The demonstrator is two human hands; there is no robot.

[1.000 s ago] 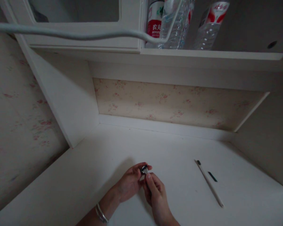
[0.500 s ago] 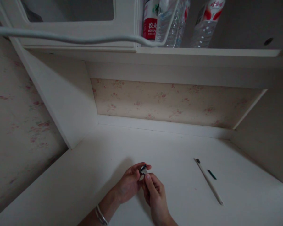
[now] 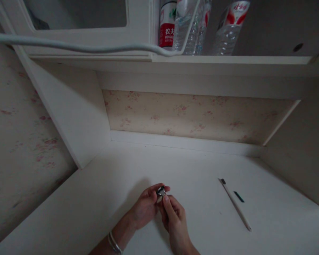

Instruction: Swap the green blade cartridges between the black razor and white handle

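Note:
Both my hands meet low in the middle of the white desk (image 3: 101, 198). My left hand (image 3: 146, 207), with thin bangles on its wrist, curls its fingers round a small dark and silvery object (image 3: 161, 191). My right hand (image 3: 174, 217) pinches the same object from below with thumb and fingers. What the object is I cannot make out. Further right, a long white pen (image 3: 235, 205) lies on the desk, and a small dark cap-like piece (image 3: 238, 196) rests just beside it.
A shelf (image 3: 228, 60) above carries several plastic water bottles (image 3: 230, 30) and a red-labelled bottle (image 3: 167, 24). A white cable (image 3: 69, 45) hangs across the upper cabinet. Floral wallpaper backs the desk niche, and a white side panel (image 3: 71, 113) stands at the left.
The view has shifted slightly. My hands hold the small object in almost the same place, a touch higher in the picture.

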